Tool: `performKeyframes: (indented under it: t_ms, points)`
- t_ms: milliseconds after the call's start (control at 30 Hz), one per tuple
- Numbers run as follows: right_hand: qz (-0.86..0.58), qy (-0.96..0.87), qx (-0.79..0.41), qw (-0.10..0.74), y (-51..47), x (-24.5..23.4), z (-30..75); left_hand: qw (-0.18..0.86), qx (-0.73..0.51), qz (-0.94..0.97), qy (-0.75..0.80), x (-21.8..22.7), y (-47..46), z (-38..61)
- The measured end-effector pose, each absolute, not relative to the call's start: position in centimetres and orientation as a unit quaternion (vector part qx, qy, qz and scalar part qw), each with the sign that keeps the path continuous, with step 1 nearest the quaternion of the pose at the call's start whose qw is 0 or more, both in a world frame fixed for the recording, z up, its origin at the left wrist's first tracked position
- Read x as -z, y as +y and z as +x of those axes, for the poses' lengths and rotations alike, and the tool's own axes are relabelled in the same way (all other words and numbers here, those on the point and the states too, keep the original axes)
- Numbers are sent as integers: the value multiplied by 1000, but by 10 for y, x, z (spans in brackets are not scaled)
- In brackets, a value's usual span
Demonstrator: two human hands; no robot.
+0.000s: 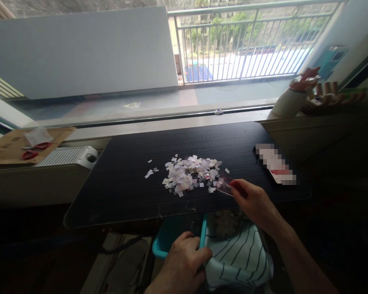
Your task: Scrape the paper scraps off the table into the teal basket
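A heap of small white and pale paper scraps [187, 173] lies on the dark table [125, 163], with a few loose bits around it. My right hand [257, 204] pinches a thin, clear plastic sheet [225, 185] with a pinkish tint, its far edge at the heap's right side. Below the table's front edge, my left hand [187, 257] is closed around the rim of a teal plastic bin [160, 250]. Part of that bin sits under the table and its inside is mostly dark.
A blurred-out flat object [274, 163] lies at the table's right end. Striped cloth [239, 249] is on my lap side, right of the bin. Red-handled scissors [30, 154] rest on brown paper [6, 143] at left. A white jar [290, 102] stands on the sill by the window.
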State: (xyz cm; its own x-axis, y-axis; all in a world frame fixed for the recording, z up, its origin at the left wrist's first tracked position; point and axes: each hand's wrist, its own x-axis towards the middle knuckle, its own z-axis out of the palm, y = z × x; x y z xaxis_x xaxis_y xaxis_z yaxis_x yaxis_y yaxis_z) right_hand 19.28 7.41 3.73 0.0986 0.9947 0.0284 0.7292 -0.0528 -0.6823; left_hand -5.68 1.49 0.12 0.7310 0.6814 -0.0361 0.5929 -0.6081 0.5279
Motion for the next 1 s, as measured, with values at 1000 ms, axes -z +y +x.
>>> performKeyframes:
  t_ms: [1000]
  points:
    - [-718, -607, -229, 253, 63, -48, 207, 285, -64, 885, 363, -7, 18, -56]
